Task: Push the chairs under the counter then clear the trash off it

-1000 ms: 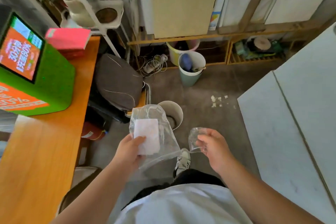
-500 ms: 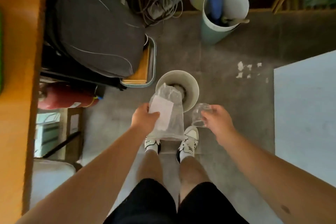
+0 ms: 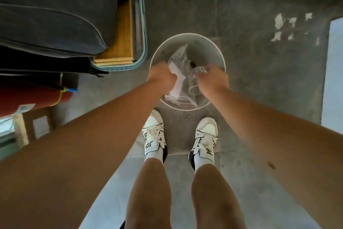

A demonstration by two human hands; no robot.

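Left hand: lowered into bin mouth since half a second ago, closed on clear bag. Right hand: likewise lowered, gripping crumpled plastic. Trash over bin; drop judged imminent.

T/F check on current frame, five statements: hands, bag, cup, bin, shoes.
1. Both hands are over the bin. True: the left hand and right hand sit above its opening.
2. The left hand is empty. False: it grips the clear bag with white paper inside.
3. The right hand holds a clear cup. True.
4. The bin stands on the counter. False: it stands on the grey floor, just ahead of the shoes.
5. The bag lies loose at the bottom of the bin. False: it is in the left hand's grip, not yet let go.
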